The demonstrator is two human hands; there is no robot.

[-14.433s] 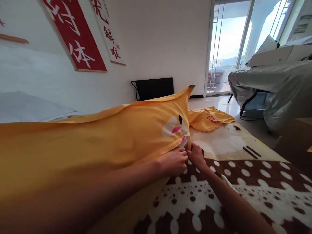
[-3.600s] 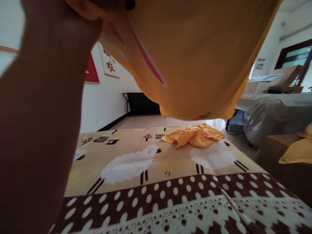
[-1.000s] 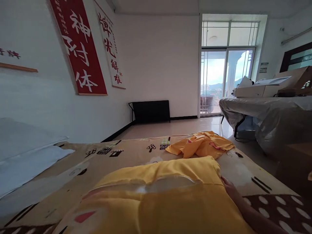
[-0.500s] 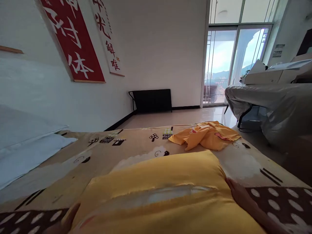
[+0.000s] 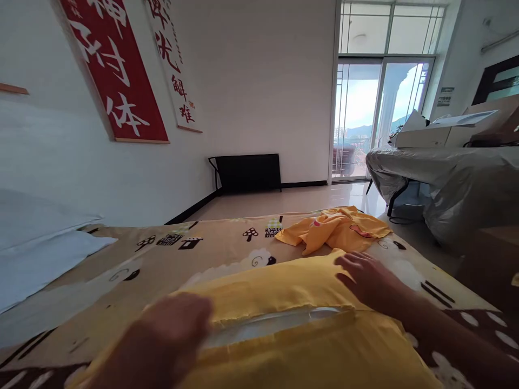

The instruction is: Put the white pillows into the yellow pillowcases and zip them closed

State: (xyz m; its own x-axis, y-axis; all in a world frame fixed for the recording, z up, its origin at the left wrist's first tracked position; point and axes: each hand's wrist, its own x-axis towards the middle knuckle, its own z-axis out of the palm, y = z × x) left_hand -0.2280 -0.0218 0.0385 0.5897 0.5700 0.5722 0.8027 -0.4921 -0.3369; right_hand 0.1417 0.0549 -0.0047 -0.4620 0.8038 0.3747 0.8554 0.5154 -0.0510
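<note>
A yellow pillowcase (image 5: pixel 279 278) with a pillow inside lies on the bed in front of me. Its slit runs across the middle, and the white pillow (image 5: pixel 275 324) shows through the gap. My right hand (image 5: pixel 363 275) is at the far right corner, fingers apart and stretched over the fabric. Over the left part hovers or rests my left hand (image 5: pixel 174 329), smeared by motion, so its fingers are unclear. Beyond the pillow, a crumpled orange cloth (image 5: pixel 336 229) with pink marks lies near the far edge of the bed.
A beige patterned blanket (image 5: pixel 227 240) covers the bed. White pillows (image 5: pixel 48 265) lie at the left by the wall. A black folded panel (image 5: pixel 247 173) leans at the back. To the right stands a plastic-covered table (image 5: pixel 446 162) with boxes, near glass doors (image 5: pixel 357 119).
Both hands have left the pillow's sides and come up over its top. The right hand moved to the far right corner, the left inward. The view shifted slightly.
</note>
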